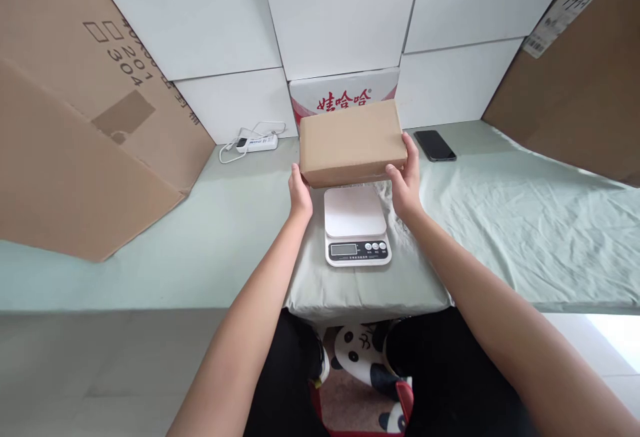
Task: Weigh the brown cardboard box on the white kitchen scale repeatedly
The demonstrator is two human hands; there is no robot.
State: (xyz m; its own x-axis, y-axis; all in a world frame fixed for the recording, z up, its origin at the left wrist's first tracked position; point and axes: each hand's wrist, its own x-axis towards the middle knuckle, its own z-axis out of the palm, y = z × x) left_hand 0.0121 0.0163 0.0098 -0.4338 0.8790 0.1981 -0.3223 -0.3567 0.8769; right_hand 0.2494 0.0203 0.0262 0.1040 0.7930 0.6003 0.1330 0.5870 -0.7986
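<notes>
Black trousers nearest me, and a panda-print cushion (363, 370) between my knees. Just past that, the worktop (200, 257) under its pale green cloth, with a white kitchen scale (356, 226) sitting square in front of me, display and buttons facing me, its platform bare. Above the scale's far edge I have the brown cardboard box (353, 142) up off the cloth, held level, long side toward me. My left hand (300, 194) presses on its left end, thumb on the near corner; my right hand (406, 180) clamps the right end, fingers running up the side. So both grips are closed on the box, one at each end. Whether the box clears the scale or brushes it, I cannot tell. Further out, a black phone (435, 145) lies flat to the right, well apart from the box. Left, a white power strip (257, 141) with its cable looped. Behind the box, a white carton with red lettering (345, 94). Big flattened cardboard sheets (75, 137) lean on both sides against the white wall.
</notes>
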